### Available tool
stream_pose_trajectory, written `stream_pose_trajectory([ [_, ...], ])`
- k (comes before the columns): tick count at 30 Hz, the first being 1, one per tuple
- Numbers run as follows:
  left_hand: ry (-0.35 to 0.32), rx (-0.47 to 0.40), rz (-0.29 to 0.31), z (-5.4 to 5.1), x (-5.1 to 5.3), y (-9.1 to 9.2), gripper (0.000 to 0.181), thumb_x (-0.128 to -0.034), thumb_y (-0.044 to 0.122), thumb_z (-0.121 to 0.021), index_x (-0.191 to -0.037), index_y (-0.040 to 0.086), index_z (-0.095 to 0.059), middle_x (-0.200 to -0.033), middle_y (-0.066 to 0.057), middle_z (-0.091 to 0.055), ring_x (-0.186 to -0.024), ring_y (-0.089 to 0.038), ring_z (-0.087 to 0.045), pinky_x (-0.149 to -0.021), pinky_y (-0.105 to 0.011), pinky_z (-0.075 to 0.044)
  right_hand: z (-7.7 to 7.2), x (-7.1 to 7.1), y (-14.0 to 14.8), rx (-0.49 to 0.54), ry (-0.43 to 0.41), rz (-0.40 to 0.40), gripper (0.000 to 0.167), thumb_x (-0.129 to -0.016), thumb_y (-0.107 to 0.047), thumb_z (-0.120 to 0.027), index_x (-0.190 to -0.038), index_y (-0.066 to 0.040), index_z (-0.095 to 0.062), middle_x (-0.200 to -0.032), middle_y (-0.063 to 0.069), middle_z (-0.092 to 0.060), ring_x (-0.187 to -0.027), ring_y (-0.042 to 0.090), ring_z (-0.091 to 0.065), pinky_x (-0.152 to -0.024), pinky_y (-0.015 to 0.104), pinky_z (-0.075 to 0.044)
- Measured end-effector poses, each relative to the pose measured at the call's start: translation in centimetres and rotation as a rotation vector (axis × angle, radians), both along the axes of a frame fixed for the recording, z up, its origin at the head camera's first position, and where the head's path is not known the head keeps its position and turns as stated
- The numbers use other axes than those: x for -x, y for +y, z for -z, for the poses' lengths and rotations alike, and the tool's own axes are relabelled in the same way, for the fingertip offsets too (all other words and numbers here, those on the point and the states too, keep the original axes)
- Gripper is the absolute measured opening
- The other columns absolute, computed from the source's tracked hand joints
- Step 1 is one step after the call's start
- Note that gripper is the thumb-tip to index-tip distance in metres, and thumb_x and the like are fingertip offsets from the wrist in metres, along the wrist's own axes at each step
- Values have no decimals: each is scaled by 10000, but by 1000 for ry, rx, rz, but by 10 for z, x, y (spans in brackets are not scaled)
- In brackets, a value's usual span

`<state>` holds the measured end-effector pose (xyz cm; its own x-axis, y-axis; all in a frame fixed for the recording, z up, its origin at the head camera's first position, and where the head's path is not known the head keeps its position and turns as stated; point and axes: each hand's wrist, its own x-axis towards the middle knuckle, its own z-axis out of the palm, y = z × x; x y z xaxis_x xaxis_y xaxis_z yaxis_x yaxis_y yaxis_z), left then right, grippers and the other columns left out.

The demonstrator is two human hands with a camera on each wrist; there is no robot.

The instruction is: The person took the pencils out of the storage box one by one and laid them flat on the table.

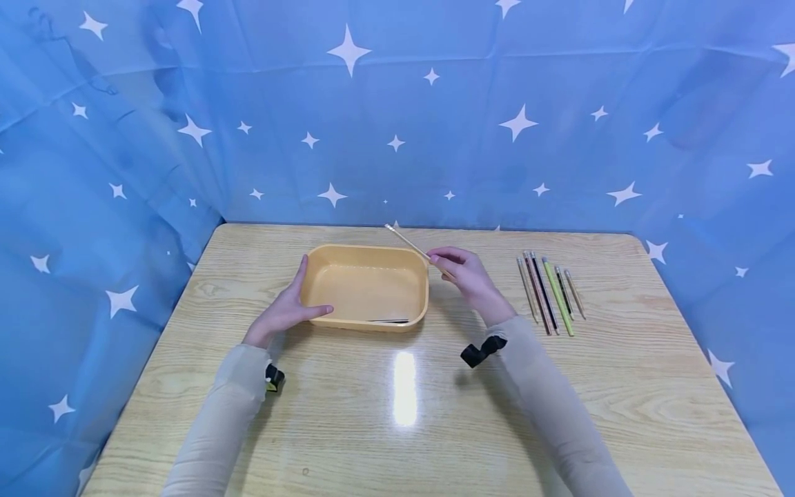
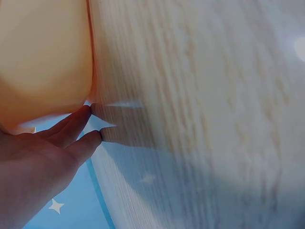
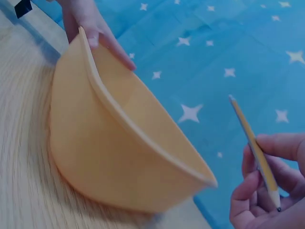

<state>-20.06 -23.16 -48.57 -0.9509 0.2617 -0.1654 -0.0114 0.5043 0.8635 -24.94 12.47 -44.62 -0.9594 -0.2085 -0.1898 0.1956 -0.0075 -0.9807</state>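
Note:
A yellow plastic basin [image 1: 366, 257] sits on the table, with a few thin dark pencil-like sticks [image 1: 390, 321] lying along its near inner wall. My left hand [image 1: 282, 310] holds the basin's left end, thumb over the near rim and fingers along the outer wall. In the left wrist view, that hand's fingertips [image 2: 86, 112] reach low beside the wall. Just beyond the basin's right end, my right hand [image 1: 462, 276] pinches a yellow pencil [image 3: 257, 155] between thumb and fingers. The pencil slants, its sharpened tip toward the palm and its other end over the basin's far right side.
Several pencils [image 1: 546, 293], light, dark and one thick lime-green, lie side by side on the wooden table [image 1: 348, 428] to the right. Blue cloth with white stars [image 1: 435, 124] hangs behind the table and along its sides.

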Motion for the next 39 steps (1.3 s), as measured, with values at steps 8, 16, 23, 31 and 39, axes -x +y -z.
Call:
stream_pose_trajectory([
  [8, -9, 5, -3, -1, 0, 0, 1198, -820, 296, -781, -1523, 206, 184, -1598, -150, 61, -1423, -414, -91, -1118, -569, -132, 10, -3, 33, 8, -48, 60, 377, -950, -163, -637, -1267, 33, -579, -978, -47, -643, -944, 132, -580, -851, 344, -472],
  [16, -15, 7, -6, -1, -1, 0, 1195, -821, 305, -781, -1524, 219, 181, -1599, -145, 57, -1424, -412, -83, -1117, -574, -126, 26, -11, 66, 45, -31, 69, 380, -958, -149, -623, -1256, 76, -557, -953, -35, -652, -842, 112, -586, -703, 253, -495],
  [23, -17, -3, 0, 0, -1, -1, 1195, -823, 296, -780, -1522, 223, 185, -1600, -138, 61, -1426, -409, -79, -1117, -574, -125, 35, -22, 91, -234, -4, 98, 439, -953, -277, -634, -1272, 20, -581, -1021, -59, -614, -801, 94, -499, -616, 233, -393],
  [31, -12, 0, 2, 1, -1, 0, 1192, -825, 295, -779, -1522, 225, 185, -1600, -130, 72, -1429, -402, -63, -1119, -571, -118, 45, -29, 114, -409, 102, 163, 389, -957, -262, -629, -1223, 22, -624, -1060, 25, -618, -904, 112, -544, -695, 218, -452],
  [39, -28, -2, 0, -5, -1, 2, 1179, -835, 255, -772, -1523, 195, 183, -1597, -138, 86, -1428, -412, -50, -1114, -588, -107, 51, -33, 130, -491, 167, 233, 340, -969, -202, -608, -1188, 57, -624, -1045, 90, -626, -838, 54, -548, -636, 185, -474],
])
